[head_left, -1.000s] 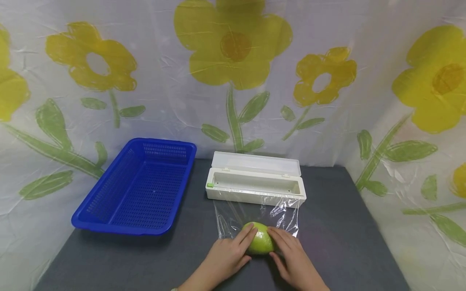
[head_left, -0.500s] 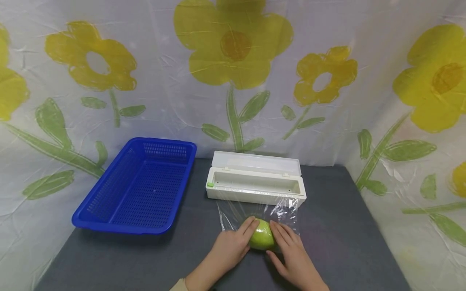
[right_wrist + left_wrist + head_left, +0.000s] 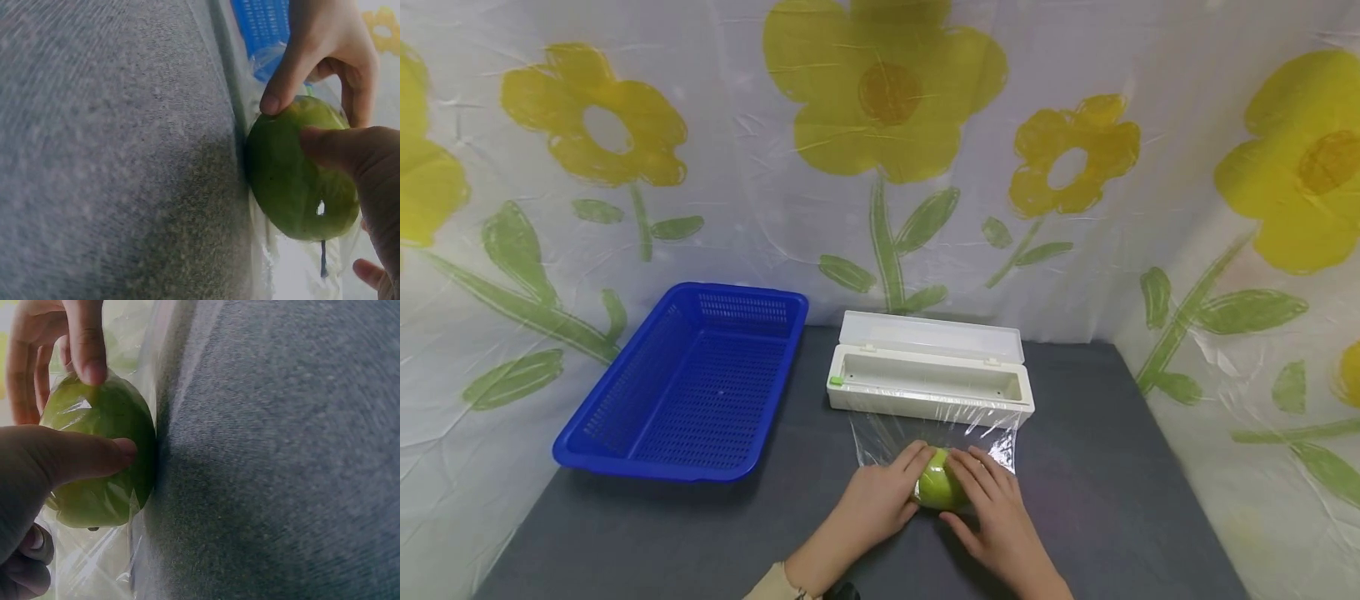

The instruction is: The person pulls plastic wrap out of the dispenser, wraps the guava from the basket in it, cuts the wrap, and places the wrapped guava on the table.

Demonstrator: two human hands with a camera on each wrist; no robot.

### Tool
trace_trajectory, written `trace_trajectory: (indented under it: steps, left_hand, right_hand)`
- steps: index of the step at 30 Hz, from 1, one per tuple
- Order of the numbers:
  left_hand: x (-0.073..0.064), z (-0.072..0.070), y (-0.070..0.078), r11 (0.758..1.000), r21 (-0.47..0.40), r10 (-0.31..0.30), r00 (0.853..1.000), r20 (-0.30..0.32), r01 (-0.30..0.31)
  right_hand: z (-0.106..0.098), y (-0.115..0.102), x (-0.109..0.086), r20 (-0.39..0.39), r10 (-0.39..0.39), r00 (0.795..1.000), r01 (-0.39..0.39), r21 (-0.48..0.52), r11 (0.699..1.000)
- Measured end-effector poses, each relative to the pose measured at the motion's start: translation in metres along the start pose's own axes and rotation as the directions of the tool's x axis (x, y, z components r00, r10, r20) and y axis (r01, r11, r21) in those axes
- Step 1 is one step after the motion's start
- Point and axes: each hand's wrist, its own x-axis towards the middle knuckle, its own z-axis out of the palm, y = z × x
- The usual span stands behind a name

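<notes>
A smooth green fruit (image 3: 939, 483) with a thin dark stem (image 3: 324, 259) lies on the dark grey tabletop, wrapped in cling film. From the left, my left hand (image 3: 878, 496) grips it, thumb (image 3: 103, 456) low on the near side and fingers over the top. My right hand (image 3: 992, 512) holds the other side, its thumb (image 3: 331, 147) against the skin and the fingers laid over the film. A sheet of clear cling film (image 3: 880, 437) runs from under the hands to the white cling film box (image 3: 925, 406), whose lid stands open behind it.
A blue perforated plastic basket (image 3: 651, 468) stands at the back left of the table (image 3: 1112, 500). A green slider (image 3: 836, 381) sits at the left end of the box. Behind hangs a white curtain (image 3: 737, 217) with yellow flowers.
Both hands have moved the fruit slightly away, closer to the box, and the stretch of film between them is shorter. The right fingers now reach further over its top.
</notes>
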Motion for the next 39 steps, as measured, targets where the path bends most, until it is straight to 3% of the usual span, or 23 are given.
trace_trajectory:
  steps: [13, 22, 25, 30, 35, 39]
  left_hand:
    - [0.005, -0.002, -0.008, 0.988, -0.142, -0.042, 0.993, 0.112, 0.058]
    - [0.004, -0.005, -0.013, 0.980, -0.169, -0.074, 0.983, 0.167, 0.102]
    - [0.004, -0.008, -0.012, 0.980, -0.173, -0.076, 0.988, 0.138, 0.100]
    - [0.005, -0.009, -0.007, 0.993, -0.115, -0.015, 1.000, 0.025, 0.018]
    - [0.010, -0.001, -0.003, 0.999, -0.045, -0.008, 0.998, 0.057, 0.011]
    - [0.014, 0.006, -0.003, 1.000, -0.015, -0.026, 0.997, 0.069, 0.027]
  right_hand:
    - [0.008, 0.002, 0.008, 0.078, 0.092, 0.993, -0.086, -0.077, 0.993]
    - [0.007, 0.007, 0.017, 0.136, 0.118, 0.984, -0.109, -0.076, 0.991]
    - [0.006, 0.010, 0.019, 0.174, 0.145, 0.974, -0.136, -0.067, 0.988]
    - [0.003, 0.015, 0.023, 0.241, 0.184, 0.953, -0.179, -0.044, 0.983]
    - [0.001, 0.018, 0.027, 0.274, 0.196, 0.942, -0.196, -0.026, 0.980]
    - [0.003, 0.019, 0.028, 0.268, 0.184, 0.946, -0.187, -0.014, 0.982]
